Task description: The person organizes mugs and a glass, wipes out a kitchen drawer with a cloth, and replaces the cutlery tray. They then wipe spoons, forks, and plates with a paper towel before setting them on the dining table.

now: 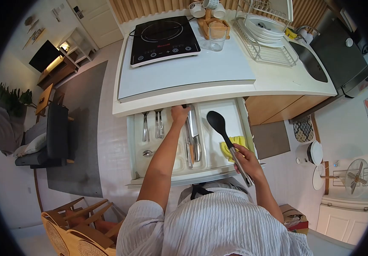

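Observation:
My right hand (pixel 247 162) is closed round the steel handle of a black-headed serving spoon (pixel 217 122), held slanting over the right side of an open drawer (pixel 184 176). A yellow cloth (pixel 231 147) shows at the fingers of that hand, behind the spoon's handle. At the back of the drawer, under the counter edge, my left hand (pixel 179 115) is closed at a small dark item, mostly hidden by the fingers; I cannot tell its kind. Knives (pixel 196 138) lie in the compartment beside the left forearm. Forks (pixel 145 128) and spoons (pixel 159 124) lie left of it, with a small spoon (pixel 148 153) nearer the front.
Above the drawer, the counter (pixel 184 83) holds an induction cooker (pixel 164 40), a glass (pixel 216 36) and a mug stand (pixel 205 26). A dish rack (pixel 273 53) with plates and a sink (pixel 309 59) are at the right. Wooden chairs (pixel 79 230) stand behind at the left.

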A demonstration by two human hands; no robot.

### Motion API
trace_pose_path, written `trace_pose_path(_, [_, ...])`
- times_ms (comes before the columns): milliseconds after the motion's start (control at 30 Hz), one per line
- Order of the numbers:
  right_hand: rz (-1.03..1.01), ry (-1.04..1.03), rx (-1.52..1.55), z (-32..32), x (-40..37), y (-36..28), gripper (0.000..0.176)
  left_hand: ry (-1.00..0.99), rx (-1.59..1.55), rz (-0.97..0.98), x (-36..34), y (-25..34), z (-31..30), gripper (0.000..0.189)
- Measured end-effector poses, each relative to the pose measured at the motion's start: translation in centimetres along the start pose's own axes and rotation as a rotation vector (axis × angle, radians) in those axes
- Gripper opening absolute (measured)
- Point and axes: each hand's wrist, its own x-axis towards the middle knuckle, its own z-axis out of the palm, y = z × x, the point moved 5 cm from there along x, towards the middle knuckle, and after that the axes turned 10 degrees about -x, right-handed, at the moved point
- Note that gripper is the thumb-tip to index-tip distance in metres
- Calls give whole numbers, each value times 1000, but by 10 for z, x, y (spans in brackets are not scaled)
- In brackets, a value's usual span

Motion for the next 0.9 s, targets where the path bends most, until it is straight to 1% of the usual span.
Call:
trace_pose_path(33, [27,15,36,-7,-6,3,39,-1,1,-1,0,-1,-1,42])
trace_pose_path(100, [45,27,36,-16,-12,8,39,-69,-243,-382,-5,-16,1,30])
trace_pose_path(133, [43,32,54,-21,-13,10,39,-65,-243,-381,-5,-13,-3,30])
trace_pose_path(200, [47,34,75,-26,-14,13,39,-44,-389,-461,-19,-13,-13,26])
trace_pose_path(233, [52,24,117,-27,-12,14,40,-43,-387,-463,-24,-11,-19,26])
trace_pose_path(300, [54,10,161,-27,-10,15,41,-58,-641,-503,-36,-5,-31,27])
trace_pose_path(333, [55,2,187,-27,-9,14,41,-75,-720,-508,-44,2,-37,25])
trace_pose_path(367, [57,-6,214,-26,-8,14,40,-72,-718,-507,-54,8,-48,25])
trace_pose_path(433, [58,-12,216,-23,-9,11,41,-134,-851,-521,-73,21,-66,21])
trace_pose_path(467, [61,-13,219,-20,-10,10,41,-136,-848,-518,-82,29,-76,21])
trace_pose_path(533, [56,-24,236,-14,-9,8,41,-86,-800,-412,-100,58,-102,13])
trace_pose_path(567, [52,-37,251,-9,-8,6,41,-88,-801,-410,-110,72,-108,13])
trace_pose_path(633, [39,-62,242,6,0,10,42,-98,-894,-203,-125,102,-119,10])
trace_pose_path(667, [-74,1,144,15,12,15,41,-199,-876,-140,-130,100,-114,17])
trace_pose_path(700, [-188,64,46,23,22,18,40,-196,-876,-137,-135,100,-114,17])
trace_pose_path(767, [-185,71,10,42,37,22,42,-245,-367,298,-148,121,-112,24])
trace_pose_path(800, [-241,106,-167,50,46,18,42,-298,-304,306,-153,110,-103,34])
trace_pose_path(833, [-294,142,-344,59,54,14,43,-296,-301,309,-156,101,-97,34])
trace_pose_path(867, [-298,142,-343,69,62,14,43,-324,-170,434,-161,98,-90,36])
trace_pose_path(900, [-418,245,-467,76,70,7,44,-348,-37,558,-166,91,-82,39])
